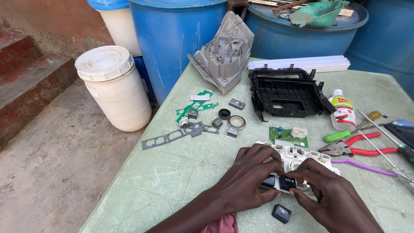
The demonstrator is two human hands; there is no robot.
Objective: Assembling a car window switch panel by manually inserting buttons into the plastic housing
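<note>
Status: unit is fully stripped, w/ black frame [286, 92], grey housing [224, 54], green circuit board [288, 136] and several small grey buttons [233, 131] lying loose on the green table [172, 181]; I judge refitting is at an early stage, since one spare black button [281, 213] sits apart near the table edge. White switch panel [297, 157] lies flat at front-centre under my hands, sockets mostly vacant. My left hand [248, 181] and right hand [325, 196] have fingertips pressed together, pinching a black button cap [287, 182] at the panel's near edge.
</note>
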